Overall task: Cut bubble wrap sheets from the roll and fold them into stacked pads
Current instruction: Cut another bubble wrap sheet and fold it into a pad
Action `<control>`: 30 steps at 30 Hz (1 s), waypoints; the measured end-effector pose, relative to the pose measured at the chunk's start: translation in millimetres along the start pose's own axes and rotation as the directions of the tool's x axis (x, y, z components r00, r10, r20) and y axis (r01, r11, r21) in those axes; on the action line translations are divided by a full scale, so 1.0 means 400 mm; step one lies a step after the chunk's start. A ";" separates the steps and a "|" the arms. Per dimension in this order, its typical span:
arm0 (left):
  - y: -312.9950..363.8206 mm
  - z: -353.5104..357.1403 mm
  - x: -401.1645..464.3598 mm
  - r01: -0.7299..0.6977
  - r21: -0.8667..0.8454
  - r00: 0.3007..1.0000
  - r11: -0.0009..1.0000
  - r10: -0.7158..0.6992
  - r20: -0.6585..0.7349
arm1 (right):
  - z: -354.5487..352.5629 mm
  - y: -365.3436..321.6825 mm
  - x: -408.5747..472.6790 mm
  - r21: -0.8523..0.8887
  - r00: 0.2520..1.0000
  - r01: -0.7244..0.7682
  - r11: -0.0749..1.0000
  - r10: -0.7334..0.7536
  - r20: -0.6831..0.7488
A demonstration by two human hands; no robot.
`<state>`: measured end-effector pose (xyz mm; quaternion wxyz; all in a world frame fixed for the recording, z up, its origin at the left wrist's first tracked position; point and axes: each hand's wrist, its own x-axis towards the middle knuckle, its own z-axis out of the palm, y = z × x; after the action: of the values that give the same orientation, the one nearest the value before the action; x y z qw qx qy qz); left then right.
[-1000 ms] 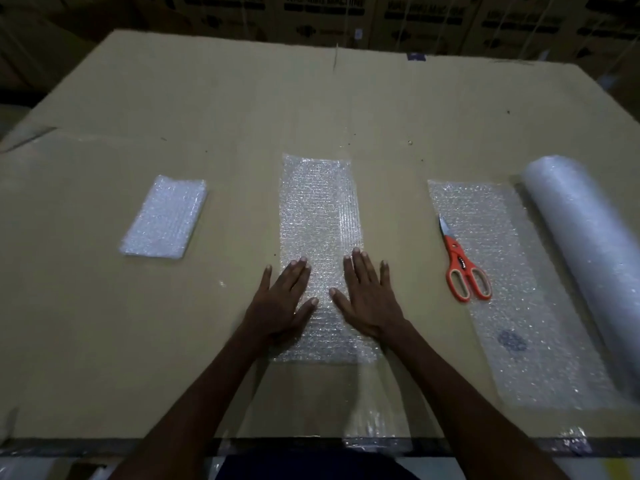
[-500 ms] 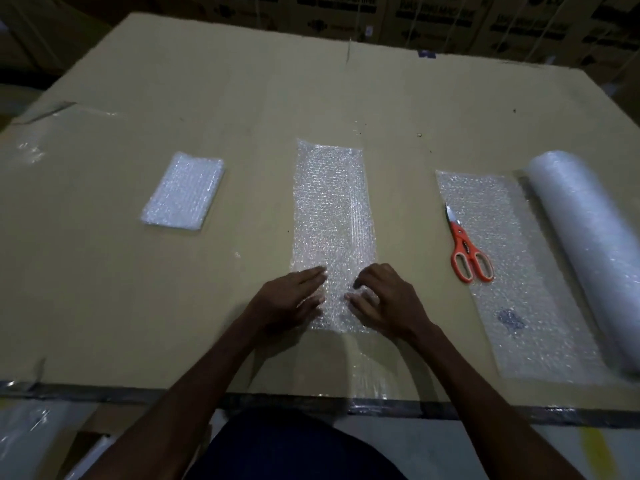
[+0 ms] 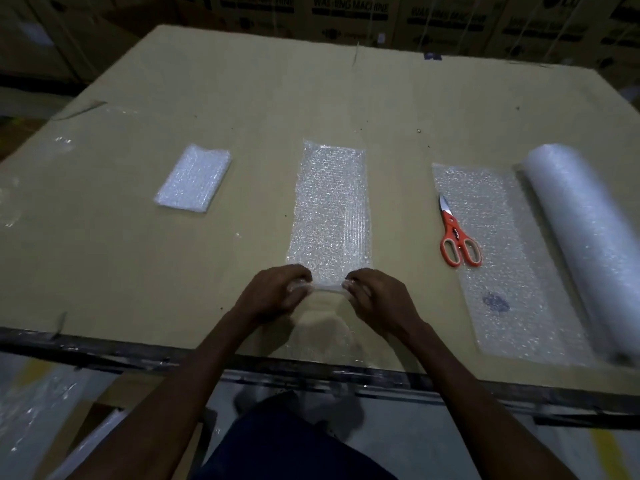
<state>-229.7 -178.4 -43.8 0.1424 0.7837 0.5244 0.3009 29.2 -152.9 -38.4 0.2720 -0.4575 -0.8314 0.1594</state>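
Observation:
A long narrow bubble wrap strip [image 3: 330,206] lies lengthwise in the middle of the cardboard-covered table [image 3: 242,109]. My left hand [image 3: 277,292] and my right hand [image 3: 375,296] each pinch a near corner of the strip, and its near edge is lifted slightly off the table between them. A folded bubble wrap pad [image 3: 194,178] rests to the left. At the right lies the bubble wrap roll [image 3: 585,237], with its loose end [image 3: 502,271] spread flat beside it. Orange-handled scissors [image 3: 457,240] lie on that loose end.
Printed cardboard boxes [image 3: 349,8] stand behind the table's far edge. The table's dark near edge [image 3: 104,351] runs across the bottom, with plastic sheeting [image 3: 31,403] on the floor below at the left.
My hands were flat on the strip, pressing it down. They slid back to its near end, curled, and took hold of the near corners, lifting the edge.

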 end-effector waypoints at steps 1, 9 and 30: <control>0.001 -0.009 0.012 0.033 -0.042 0.999 0.999 -0.034 -0.038 | -0.008 0.001 0.008 0.042 0.999 -0.034 0.999 0.034 -0.009; -0.057 -0.082 0.187 0.248 -0.341 0.961 0.907 -0.274 -0.030 | -0.061 0.077 0.179 0.383 0.972 -0.182 0.906 0.224 -0.067; -0.440 -0.043 0.750 0.467 -0.558 0.805 0.686 -0.591 -0.052 | 0.012 0.319 0.763 0.517 0.691 -0.592 0.619 0.719 -0.070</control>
<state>-289.2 164.3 -28.4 0.3682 0.4888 0.6405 0.4639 -20.0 173.4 -14.3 0.4036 -0.6714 -0.4962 0.3743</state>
